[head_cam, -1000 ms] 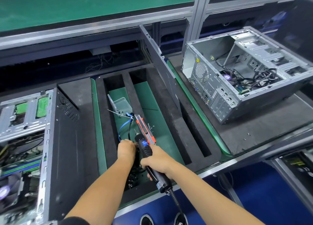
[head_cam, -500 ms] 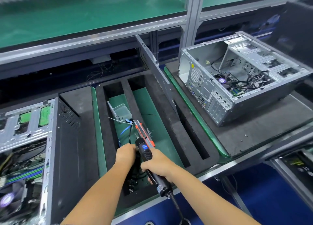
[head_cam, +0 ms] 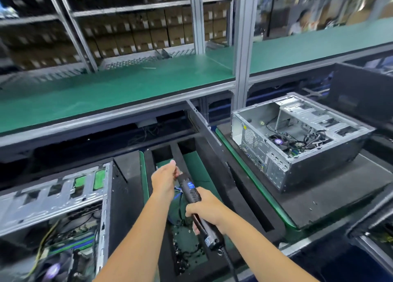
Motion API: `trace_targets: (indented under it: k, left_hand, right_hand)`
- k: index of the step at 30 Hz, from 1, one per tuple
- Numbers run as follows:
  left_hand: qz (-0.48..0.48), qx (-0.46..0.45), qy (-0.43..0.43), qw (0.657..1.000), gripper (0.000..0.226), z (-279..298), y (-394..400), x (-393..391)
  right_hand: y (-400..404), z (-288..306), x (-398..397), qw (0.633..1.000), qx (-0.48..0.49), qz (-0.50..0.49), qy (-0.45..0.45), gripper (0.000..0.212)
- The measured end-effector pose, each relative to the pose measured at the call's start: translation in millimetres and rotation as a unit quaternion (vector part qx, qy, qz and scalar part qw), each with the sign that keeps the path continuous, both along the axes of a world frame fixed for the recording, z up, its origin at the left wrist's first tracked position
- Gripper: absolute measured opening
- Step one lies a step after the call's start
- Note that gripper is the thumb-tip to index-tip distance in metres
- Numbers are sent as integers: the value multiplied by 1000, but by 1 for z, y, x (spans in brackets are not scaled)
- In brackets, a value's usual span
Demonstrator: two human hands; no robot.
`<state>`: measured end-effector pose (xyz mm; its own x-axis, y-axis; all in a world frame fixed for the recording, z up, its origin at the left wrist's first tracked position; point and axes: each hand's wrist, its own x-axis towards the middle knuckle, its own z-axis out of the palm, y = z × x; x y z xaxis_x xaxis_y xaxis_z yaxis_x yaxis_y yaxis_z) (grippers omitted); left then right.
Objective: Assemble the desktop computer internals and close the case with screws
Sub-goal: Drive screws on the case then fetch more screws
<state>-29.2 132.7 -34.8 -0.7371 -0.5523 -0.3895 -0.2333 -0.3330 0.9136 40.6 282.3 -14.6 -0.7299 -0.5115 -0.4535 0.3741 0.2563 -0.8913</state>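
Right hand point(head_cam: 205, 210) clenched round electric screwdriver point(head_cam: 192, 193); left hand point(head_cam: 163, 178) just ahead, pinching its tip end. Screws point(head_cam: 182, 258) below wrists.

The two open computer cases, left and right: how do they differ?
The left computer case is cut off by the frame's edge; the right computer case shows whole. The left shows green drive-bay patches, the right only bare metal. Both lie open, showing fans and cables.

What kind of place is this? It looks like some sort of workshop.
Most likely a computer assembly line in a factory. Two open desktop cases lie on foam pallets, the right hand grips a corded electric screwdriver, and shelves of cartons stand behind.
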Motion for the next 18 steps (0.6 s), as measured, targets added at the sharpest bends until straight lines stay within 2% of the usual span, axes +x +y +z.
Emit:
trace_targets:
  k: [6, 10, 13, 18]
  left_hand:
    - [-63, 1, 60, 996, 28, 15, -12, 26]
    - [-54, 54, 42, 996, 24, 20, -19, 45]
    - [-50, 53, 20, 997, 24, 26, -24, 63]
    - [14, 97, 67, 993, 24, 54, -35, 106]
  right_hand:
    - [-9, 19, 23, 999, 0, -11, 31, 31]
    - [-15, 18, 42, 999, 6, -4, 34, 42]
    - [-20, 17, 57, 998, 21, 2, 59, 57]
    - [-30, 31, 89, 998, -34, 40, 40, 39]
